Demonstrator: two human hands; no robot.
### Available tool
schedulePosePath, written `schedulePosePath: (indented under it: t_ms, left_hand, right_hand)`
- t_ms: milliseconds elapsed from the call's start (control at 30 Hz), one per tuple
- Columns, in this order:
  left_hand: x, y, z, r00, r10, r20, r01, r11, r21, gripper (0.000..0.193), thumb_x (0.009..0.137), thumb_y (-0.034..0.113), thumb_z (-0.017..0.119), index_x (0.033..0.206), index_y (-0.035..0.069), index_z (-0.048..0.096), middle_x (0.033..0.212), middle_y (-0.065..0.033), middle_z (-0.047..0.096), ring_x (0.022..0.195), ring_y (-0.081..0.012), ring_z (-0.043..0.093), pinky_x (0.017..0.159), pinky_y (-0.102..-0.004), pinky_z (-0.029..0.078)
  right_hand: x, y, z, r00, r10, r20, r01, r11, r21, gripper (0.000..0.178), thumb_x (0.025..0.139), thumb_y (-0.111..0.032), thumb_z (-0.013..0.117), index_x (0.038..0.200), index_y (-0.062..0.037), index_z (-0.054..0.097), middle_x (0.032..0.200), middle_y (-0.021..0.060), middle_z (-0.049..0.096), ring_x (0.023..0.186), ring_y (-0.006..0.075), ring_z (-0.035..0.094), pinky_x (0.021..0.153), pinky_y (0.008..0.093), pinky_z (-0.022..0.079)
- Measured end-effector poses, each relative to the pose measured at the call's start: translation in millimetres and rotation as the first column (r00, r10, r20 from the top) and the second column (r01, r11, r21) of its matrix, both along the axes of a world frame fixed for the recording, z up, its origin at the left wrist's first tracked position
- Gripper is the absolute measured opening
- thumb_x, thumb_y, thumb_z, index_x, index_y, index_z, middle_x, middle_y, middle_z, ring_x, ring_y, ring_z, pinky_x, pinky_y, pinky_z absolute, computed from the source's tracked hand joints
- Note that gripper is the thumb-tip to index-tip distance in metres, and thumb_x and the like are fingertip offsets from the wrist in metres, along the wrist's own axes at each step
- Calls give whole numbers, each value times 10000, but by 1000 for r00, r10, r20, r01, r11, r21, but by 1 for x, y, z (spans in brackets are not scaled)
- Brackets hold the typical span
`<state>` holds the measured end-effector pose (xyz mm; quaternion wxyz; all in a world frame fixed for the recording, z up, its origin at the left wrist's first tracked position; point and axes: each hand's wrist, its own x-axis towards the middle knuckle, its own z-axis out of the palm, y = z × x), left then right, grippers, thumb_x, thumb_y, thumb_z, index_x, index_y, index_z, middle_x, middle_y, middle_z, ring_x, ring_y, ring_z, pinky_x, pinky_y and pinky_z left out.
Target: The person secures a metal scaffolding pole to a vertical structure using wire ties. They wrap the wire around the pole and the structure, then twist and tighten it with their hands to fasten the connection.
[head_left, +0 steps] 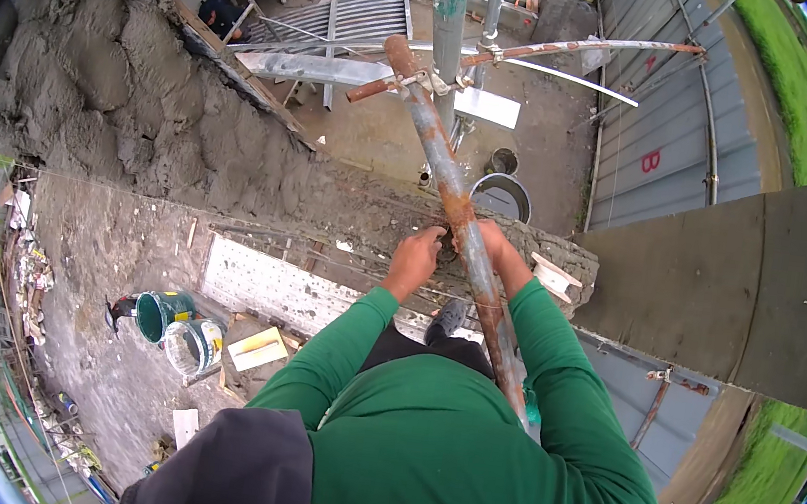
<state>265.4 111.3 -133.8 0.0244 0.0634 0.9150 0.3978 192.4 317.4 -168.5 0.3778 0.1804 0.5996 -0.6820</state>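
My left hand [414, 263] is at the near edge of a mortar-covered ledge [340, 194], its fingers curled and pressed together. Whatever they hold, if anything, is too small or hidden to make out. On the other side of a rusty scaffold pipe [459, 209], my right hand [499, 252] reaches to the same spot, and the pipe hides its fingers. Beside my right wrist, a pale flanged piece shaped like a spool [555, 279] rests on the ledge. Lumpy wet mortar [94, 63] coats the surface to the left.
The pipe slants from beside my body up to a clamped crossbar [383, 88] and an upright post [445, 25]. A large bucket [503, 196] stands below, beyond the ledge. Lower left are a green bucket [162, 316], a clear bucket [195, 345] and a spattered white plank [268, 286].
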Motion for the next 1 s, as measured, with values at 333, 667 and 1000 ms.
schedulePosePath:
  t_ms: [333, 667, 1000]
  left_hand:
    - [-13, -17, -5, 1000, -16, -2, 15, 977, -213, 207, 1064, 298, 574, 1034, 98, 617, 994, -180, 746, 890, -477, 699, 757, -609, 542]
    - [-21, -32, 4, 1000, -6, 26, 10, 987, -159, 203, 1061, 312, 569, 1029, 117, 618, 953, -185, 745, 887, -493, 689, 760, -634, 526]
    - [0, -31, 12, 919, 348, 187, -318, 932, -176, 232, 1018, 274, 602, 1052, 64, 694, 910, -276, 736, 892, -497, 716, 800, -608, 563]
  right_hand:
    - [-5, 17, 6, 931, 282, -230, -206, 929, 306, 288, 841, -248, 827, 833, 37, 786, 712, 81, 719, 673, 138, 641, 605, 374, 517]
    - [-29, 21, 30, 473, 775, -419, -91, 516, 852, 253, 877, -267, 750, 1032, -77, 812, 952, 266, 733, 909, 468, 699, 825, 491, 567]
    - [-56, -16, -17, 483, 507, -714, 99, 779, 620, 367, 894, -327, 788, 1058, -1, 758, 997, 214, 724, 950, 350, 704, 856, 437, 543]
